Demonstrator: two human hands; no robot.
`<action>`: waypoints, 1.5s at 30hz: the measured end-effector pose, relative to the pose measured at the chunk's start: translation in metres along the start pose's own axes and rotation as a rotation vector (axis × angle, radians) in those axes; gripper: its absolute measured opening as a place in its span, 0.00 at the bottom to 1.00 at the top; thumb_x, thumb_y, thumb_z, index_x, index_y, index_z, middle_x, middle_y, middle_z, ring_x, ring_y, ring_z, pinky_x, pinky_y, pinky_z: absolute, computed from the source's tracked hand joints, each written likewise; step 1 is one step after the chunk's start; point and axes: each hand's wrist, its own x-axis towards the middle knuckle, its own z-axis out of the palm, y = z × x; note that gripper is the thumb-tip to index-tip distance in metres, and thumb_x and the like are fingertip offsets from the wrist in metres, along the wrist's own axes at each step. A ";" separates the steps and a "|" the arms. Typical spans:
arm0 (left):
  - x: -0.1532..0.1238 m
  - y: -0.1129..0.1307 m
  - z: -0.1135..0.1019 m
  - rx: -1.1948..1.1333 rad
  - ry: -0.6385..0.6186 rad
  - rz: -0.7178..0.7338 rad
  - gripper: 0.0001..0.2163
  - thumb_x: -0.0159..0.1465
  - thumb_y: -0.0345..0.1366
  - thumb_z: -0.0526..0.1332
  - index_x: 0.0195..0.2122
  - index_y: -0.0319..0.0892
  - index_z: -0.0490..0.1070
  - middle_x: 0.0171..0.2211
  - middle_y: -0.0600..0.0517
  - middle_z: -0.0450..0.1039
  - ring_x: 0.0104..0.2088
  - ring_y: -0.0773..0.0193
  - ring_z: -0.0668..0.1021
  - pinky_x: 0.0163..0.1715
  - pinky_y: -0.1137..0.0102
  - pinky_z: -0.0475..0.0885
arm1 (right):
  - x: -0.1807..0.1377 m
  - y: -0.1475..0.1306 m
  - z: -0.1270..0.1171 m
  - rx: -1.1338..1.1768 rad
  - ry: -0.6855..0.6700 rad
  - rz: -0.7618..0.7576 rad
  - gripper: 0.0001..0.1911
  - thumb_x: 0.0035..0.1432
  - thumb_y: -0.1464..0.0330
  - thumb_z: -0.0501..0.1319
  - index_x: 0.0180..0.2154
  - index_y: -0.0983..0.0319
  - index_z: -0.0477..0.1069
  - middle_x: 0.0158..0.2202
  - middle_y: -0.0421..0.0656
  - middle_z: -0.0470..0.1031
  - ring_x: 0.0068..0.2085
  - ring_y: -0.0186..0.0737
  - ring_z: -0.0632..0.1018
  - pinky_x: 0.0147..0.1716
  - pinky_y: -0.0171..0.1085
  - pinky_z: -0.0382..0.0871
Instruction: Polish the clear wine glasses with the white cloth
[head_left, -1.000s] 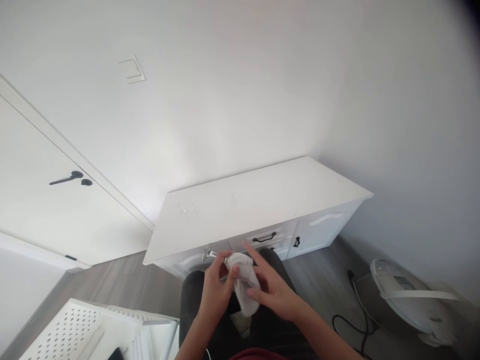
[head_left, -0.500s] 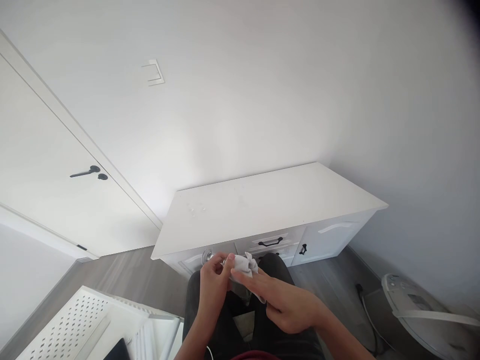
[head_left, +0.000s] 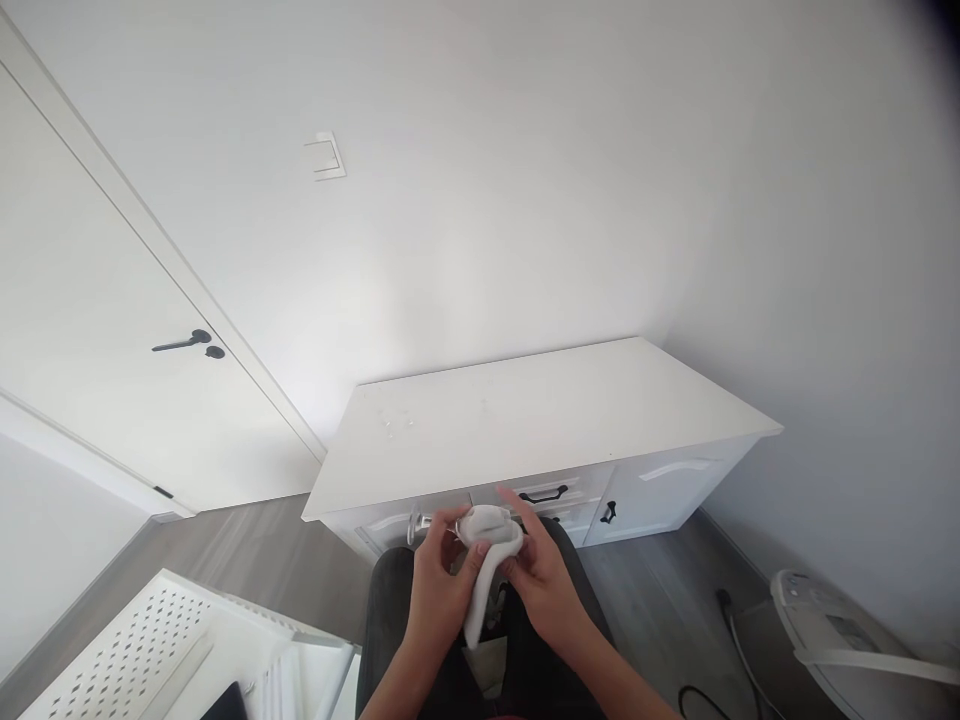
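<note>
"Stemmed glass: found where in the frame?"

"Low, near the middle, held up over the dark-clad legs and seen against the front of the white cabinet. Tipped sideways, with foot and stem showing at the left and the bowl end mostly hidden by a white cloth."

"And the hands?"

"Both occupied. Left hand: thumb and fingers closed in around the upper stem, as far as can be seen. Right hand: curled around the cloth-covered end, with one finger stretched toward the black drawer handle. Too covered to tell how firmly pressed."

"Expected to handle how?"

"Probably light, stiff and fragile, perhaps slippery where bare. Cloth likely soft and limp, judging by the loose end drooping toward the bottom of the frame."

"Best hold?"

"High on the stem, close to the bowl, with gentle finger pressure; bowl cupped through the cloth for grip. No twisting of foot against bowl, for risk of a snapped stem."

"And farther up the frame?"

"White surface, with small clear specks toward its left end, too small to identify."
</note>
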 end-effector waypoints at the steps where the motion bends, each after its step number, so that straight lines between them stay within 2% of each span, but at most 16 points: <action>1: 0.000 -0.003 -0.002 -0.005 -0.019 0.054 0.17 0.66 0.44 0.66 0.55 0.48 0.74 0.50 0.44 0.79 0.47 0.53 0.82 0.46 0.61 0.78 | 0.000 -0.001 0.006 0.178 0.088 0.129 0.33 0.67 0.65 0.64 0.70 0.50 0.59 0.54 0.48 0.79 0.52 0.48 0.81 0.53 0.48 0.76; 3: 0.000 -0.007 -0.008 0.032 -0.099 0.189 0.16 0.67 0.41 0.64 0.57 0.50 0.74 0.63 0.42 0.71 0.59 0.49 0.77 0.57 0.56 0.74 | 0.000 -0.005 0.014 0.460 0.177 0.318 0.36 0.62 0.62 0.69 0.68 0.53 0.61 0.45 0.45 0.81 0.44 0.45 0.82 0.44 0.42 0.77; 6: 0.002 -0.009 -0.014 0.156 -0.194 0.321 0.16 0.68 0.37 0.63 0.56 0.52 0.76 0.65 0.44 0.69 0.64 0.48 0.73 0.61 0.55 0.70 | 0.002 -0.009 0.015 0.643 0.178 0.423 0.38 0.59 0.61 0.72 0.67 0.54 0.61 0.36 0.42 0.79 0.35 0.40 0.80 0.37 0.37 0.74; 9: 0.002 -0.005 -0.012 0.219 -0.032 0.206 0.15 0.65 0.41 0.67 0.53 0.50 0.77 0.53 0.45 0.79 0.52 0.49 0.80 0.47 0.61 0.76 | -0.001 -0.003 0.012 0.475 0.103 0.297 0.36 0.61 0.58 0.70 0.67 0.52 0.62 0.40 0.44 0.80 0.39 0.44 0.80 0.40 0.41 0.75; 11: 0.002 -0.001 -0.008 0.223 0.086 0.080 0.12 0.67 0.47 0.64 0.46 0.46 0.77 0.42 0.47 0.81 0.41 0.53 0.81 0.37 0.65 0.75 | -0.005 0.005 0.011 0.230 0.046 0.111 0.28 0.60 0.57 0.70 0.60 0.52 0.72 0.43 0.46 0.81 0.44 0.50 0.80 0.49 0.49 0.74; 13: 0.002 0.003 -0.005 0.165 0.096 0.027 0.15 0.71 0.50 0.58 0.45 0.44 0.76 0.39 0.48 0.81 0.38 0.55 0.81 0.37 0.65 0.75 | -0.005 0.009 0.011 0.064 0.063 -0.018 0.20 0.59 0.57 0.70 0.52 0.52 0.79 0.44 0.47 0.81 0.47 0.52 0.80 0.56 0.53 0.70; 18: 0.000 -0.001 -0.007 -0.111 -0.169 0.202 0.21 0.72 0.42 0.60 0.65 0.49 0.68 0.68 0.43 0.66 0.63 0.50 0.74 0.57 0.61 0.73 | 0.007 -0.001 0.010 0.516 0.321 0.268 0.32 0.58 0.61 0.73 0.62 0.52 0.68 0.40 0.42 0.80 0.39 0.43 0.80 0.42 0.40 0.75; 22: 0.001 -0.013 -0.012 -0.027 0.052 0.284 0.10 0.72 0.36 0.59 0.46 0.47 0.82 0.58 0.44 0.78 0.57 0.53 0.79 0.54 0.62 0.74 | 0.011 -0.014 0.014 0.717 0.216 0.344 0.37 0.54 0.65 0.76 0.62 0.54 0.66 0.33 0.38 0.77 0.32 0.35 0.75 0.34 0.32 0.70; 24: 0.004 -0.015 -0.016 0.016 0.138 0.333 0.11 0.73 0.34 0.58 0.45 0.47 0.82 0.52 0.45 0.81 0.53 0.54 0.80 0.53 0.61 0.75 | 0.010 -0.015 0.017 0.708 0.183 0.328 0.37 0.54 0.66 0.76 0.62 0.54 0.66 0.31 0.37 0.76 0.31 0.34 0.74 0.32 0.31 0.68; 30: 0.007 -0.009 -0.027 0.153 -0.165 0.517 0.13 0.72 0.32 0.57 0.47 0.46 0.82 0.60 0.41 0.75 0.53 0.52 0.80 0.44 0.64 0.78 | 0.010 -0.010 0.018 0.875 0.197 0.506 0.32 0.55 0.59 0.74 0.59 0.57 0.70 0.40 0.42 0.79 0.36 0.37 0.77 0.37 0.35 0.72; 32: 0.005 -0.009 -0.023 0.163 -0.144 0.464 0.11 0.71 0.34 0.59 0.47 0.46 0.82 0.58 0.42 0.76 0.50 0.53 0.81 0.41 0.65 0.78 | 0.007 -0.007 0.018 0.802 0.182 0.484 0.33 0.56 0.58 0.73 0.61 0.56 0.69 0.40 0.43 0.79 0.35 0.38 0.78 0.37 0.36 0.72; 35: 0.001 -0.010 -0.011 0.170 0.105 0.295 0.10 0.67 0.40 0.65 0.48 0.44 0.79 0.49 0.44 0.80 0.47 0.53 0.81 0.42 0.64 0.77 | -0.004 0.000 0.021 0.493 0.167 0.284 0.33 0.59 0.58 0.71 0.63 0.52 0.67 0.45 0.44 0.79 0.40 0.43 0.79 0.44 0.42 0.74; 38: -0.002 -0.007 -0.002 0.143 0.207 0.147 0.12 0.71 0.44 0.60 0.47 0.43 0.77 0.42 0.46 0.79 0.40 0.57 0.81 0.39 0.65 0.76 | -0.012 0.007 0.023 0.163 0.175 0.078 0.25 0.61 0.56 0.69 0.58 0.53 0.74 0.51 0.48 0.78 0.49 0.50 0.78 0.54 0.47 0.71; 40: -0.004 -0.005 -0.003 0.103 0.108 0.174 0.13 0.74 0.43 0.55 0.50 0.44 0.75 0.48 0.44 0.78 0.45 0.56 0.80 0.44 0.64 0.76 | -0.011 0.007 0.024 0.181 0.235 0.108 0.23 0.61 0.56 0.68 0.56 0.54 0.75 0.46 0.47 0.79 0.46 0.49 0.78 0.48 0.44 0.73; 43: -0.006 -0.006 -0.009 0.082 -0.136 0.335 0.14 0.74 0.39 0.55 0.56 0.47 0.75 0.66 0.43 0.67 0.64 0.51 0.72 0.59 0.59 0.70 | -0.001 0.001 0.023 0.485 0.291 0.340 0.27 0.63 0.57 0.67 0.61 0.53 0.68 0.36 0.42 0.78 0.34 0.41 0.77 0.33 0.36 0.71; 45: -0.006 -0.007 -0.011 0.094 -0.173 0.376 0.14 0.73 0.38 0.56 0.56 0.49 0.76 0.68 0.44 0.65 0.67 0.50 0.69 0.62 0.58 0.68 | 0.005 -0.003 0.022 0.577 0.240 0.413 0.28 0.63 0.58 0.67 0.62 0.53 0.65 0.35 0.41 0.78 0.31 0.38 0.75 0.30 0.33 0.69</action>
